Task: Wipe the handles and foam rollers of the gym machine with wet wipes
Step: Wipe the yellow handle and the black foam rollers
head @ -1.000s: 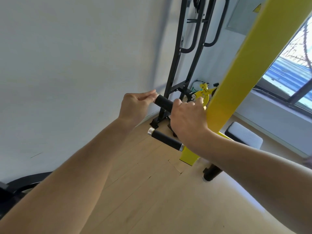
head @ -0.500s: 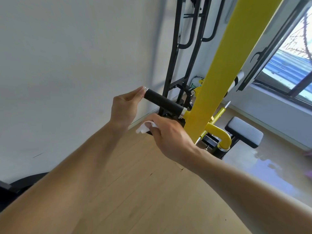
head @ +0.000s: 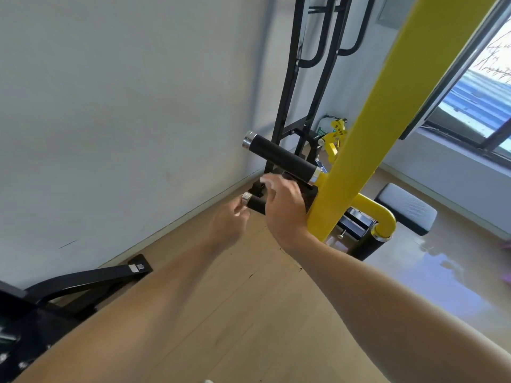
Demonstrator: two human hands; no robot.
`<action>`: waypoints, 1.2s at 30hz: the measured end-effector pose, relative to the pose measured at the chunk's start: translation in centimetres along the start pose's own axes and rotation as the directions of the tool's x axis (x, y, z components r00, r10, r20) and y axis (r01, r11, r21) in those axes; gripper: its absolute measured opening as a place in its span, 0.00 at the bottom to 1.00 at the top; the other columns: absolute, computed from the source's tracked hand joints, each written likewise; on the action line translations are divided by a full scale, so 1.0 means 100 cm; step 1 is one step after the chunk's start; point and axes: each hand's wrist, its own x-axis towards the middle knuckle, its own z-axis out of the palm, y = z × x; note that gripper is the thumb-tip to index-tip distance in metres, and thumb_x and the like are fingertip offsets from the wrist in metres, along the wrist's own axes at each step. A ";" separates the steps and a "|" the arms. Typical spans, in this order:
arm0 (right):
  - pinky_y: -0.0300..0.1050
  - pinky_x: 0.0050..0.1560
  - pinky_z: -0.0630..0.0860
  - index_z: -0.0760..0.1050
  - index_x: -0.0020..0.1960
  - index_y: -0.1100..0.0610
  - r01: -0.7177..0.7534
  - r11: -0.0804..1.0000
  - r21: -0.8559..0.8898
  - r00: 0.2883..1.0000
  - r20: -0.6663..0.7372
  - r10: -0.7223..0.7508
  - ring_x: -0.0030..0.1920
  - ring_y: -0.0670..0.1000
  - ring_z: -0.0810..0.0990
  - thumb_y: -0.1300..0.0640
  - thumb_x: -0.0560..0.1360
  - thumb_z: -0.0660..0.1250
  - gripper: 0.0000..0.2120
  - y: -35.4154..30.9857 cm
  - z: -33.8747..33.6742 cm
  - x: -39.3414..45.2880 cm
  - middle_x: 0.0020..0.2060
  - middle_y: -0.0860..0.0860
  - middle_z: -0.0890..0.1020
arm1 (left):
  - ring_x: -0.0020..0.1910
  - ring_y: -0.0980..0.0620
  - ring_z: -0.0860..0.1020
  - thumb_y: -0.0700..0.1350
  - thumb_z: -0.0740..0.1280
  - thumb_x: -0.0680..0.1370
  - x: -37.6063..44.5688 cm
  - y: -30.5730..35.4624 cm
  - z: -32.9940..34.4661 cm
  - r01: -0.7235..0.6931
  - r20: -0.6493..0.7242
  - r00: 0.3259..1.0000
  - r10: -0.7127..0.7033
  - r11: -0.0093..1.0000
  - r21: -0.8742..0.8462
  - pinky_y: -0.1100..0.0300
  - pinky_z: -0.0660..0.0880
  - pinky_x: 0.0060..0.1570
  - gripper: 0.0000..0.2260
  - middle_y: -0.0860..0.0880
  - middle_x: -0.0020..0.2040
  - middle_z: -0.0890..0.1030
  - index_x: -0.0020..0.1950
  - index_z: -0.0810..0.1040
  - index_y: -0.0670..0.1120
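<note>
Two black handles jut left from yellow post (head: pixel 356 150): upper handle (head: pixel 280 156) free, lower handle (head: pixel 254 203) between hands. Right hand (head: pixel 282 205) over it, fingers curled loosely; wipe not visible. Left hand (head: pixel 231 219) blurred, fingers' state unclear. Grips likely firm, fixed; wrap wipe around mid-grip.

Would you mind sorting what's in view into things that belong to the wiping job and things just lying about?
Job: upper handle, lower handle, foam roller, left hand, right hand.

Lying about: seat pad, black rack, window.
</note>
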 end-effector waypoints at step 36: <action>0.51 0.61 0.75 0.69 0.69 0.60 0.446 0.304 -0.842 0.861 0.497 0.111 0.51 0.54 0.81 0.51 0.83 0.61 0.18 0.008 -0.011 -0.005 0.50 0.54 0.80 | 0.47 0.60 0.76 0.54 0.67 0.81 0.022 -0.009 -0.001 0.046 -0.067 0.995 -0.070 0.949 -0.312 0.75 0.69 0.41 0.14 0.56 0.56 0.80 0.66 0.81 0.54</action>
